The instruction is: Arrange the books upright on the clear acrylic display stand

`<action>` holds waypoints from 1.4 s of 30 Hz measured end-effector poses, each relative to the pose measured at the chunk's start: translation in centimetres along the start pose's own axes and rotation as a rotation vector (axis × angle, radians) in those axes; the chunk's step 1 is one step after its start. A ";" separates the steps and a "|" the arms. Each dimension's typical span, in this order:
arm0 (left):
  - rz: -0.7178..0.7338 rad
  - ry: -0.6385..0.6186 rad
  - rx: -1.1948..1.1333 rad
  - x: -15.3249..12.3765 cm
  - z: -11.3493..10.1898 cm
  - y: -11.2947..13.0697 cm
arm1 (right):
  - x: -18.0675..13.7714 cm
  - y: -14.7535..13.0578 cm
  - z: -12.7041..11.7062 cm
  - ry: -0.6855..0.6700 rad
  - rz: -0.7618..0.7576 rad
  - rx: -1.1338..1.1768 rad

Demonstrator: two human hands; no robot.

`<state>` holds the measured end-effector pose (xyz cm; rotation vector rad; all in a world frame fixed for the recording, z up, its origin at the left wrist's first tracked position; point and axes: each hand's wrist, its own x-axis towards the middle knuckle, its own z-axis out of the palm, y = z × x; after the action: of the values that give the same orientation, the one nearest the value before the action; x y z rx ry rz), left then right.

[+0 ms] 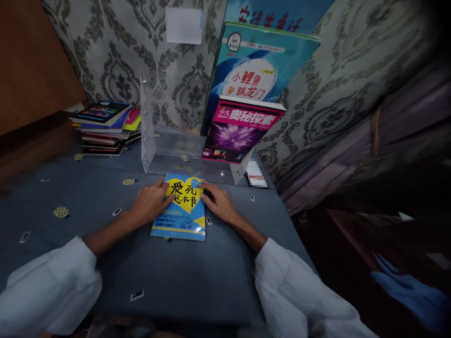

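A blue book (178, 224) with a yellow heart and black Chinese characters on its cover is between my two hands, in front of a clear acrylic rack. My left hand (151, 199) grips its left edge, the thumb resting over the cover. On the opposite side, my right hand (219, 201) holds the upper right edge, its fingertips on the cover. Whether the book lies flat or is slightly raised, I cannot tell. The clear rack (148, 136) carries a pink-and-purple book (236, 134) in its front right, with a teal book (260, 58) and another blue book (278, 14) behind.
To the left of the rack, a stack of books (102, 126) stands against the wall. A white item (256, 174), partly pixelated, lies by the rack's right end. The table (197, 281) has a dark grey patterned cover, and its right edge drops to a dark area with blue cloth (408, 291).
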<state>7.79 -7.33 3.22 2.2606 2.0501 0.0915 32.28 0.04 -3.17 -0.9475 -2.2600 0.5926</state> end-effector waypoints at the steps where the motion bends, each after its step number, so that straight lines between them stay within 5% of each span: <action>1: 0.004 0.010 0.013 0.3 0.0 -0.2 | 0.0 0.0 0.1 0.007 -0.008 -0.022; 9: 0.210 0.242 -0.063 2.8 3.1 -1.7 | -3.6 -3.0 0.6 0.042 -0.087 -0.163; 15: 0.212 0.275 -0.097 2.8 4.2 -2.0 | -9.9 -7.4 0.3 0.026 -0.134 -0.164; 19: 0.207 0.281 -0.080 2.8 4.2 -1.8 | -11.2 -8.3 0.5 0.043 -0.152 -0.170; 33: 0.198 0.255 -0.135 2.7 4.5 -2.3 | -9.7 -9.2 -0.1 -0.065 -0.065 -0.227; 42: 0.182 0.279 -0.150 2.7 4.8 -2.4 | -2.6 -4.8 -0.1 -0.058 0.068 -0.174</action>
<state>6.15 -4.51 -1.81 2.4482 1.8705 0.5837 31.54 -5.01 -1.20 -1.1090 -2.3688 0.4639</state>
